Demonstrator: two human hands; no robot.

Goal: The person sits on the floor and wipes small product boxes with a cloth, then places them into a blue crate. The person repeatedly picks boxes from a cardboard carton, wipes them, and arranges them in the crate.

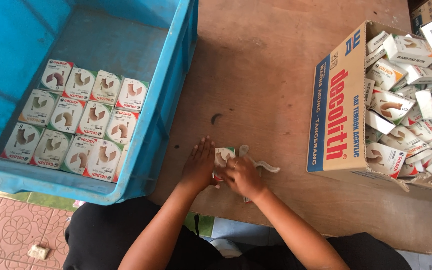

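Note:
A small white box with a green and red edge lies on the brown wooden table near its front edge. My left hand rests flat against the box's left side, fingers spread. My right hand covers the box's right part with bent fingers; a ring shows on one finger. A pale crumpled strip sticks out from under my right hand to the right. Whether either hand grips the box or only presses on it is unclear.
A blue plastic crate at the left holds several matching small boxes packed in rows. A cardboard carton at the right lies on its side, full of loose small boxes. Tiled floor shows below the crate.

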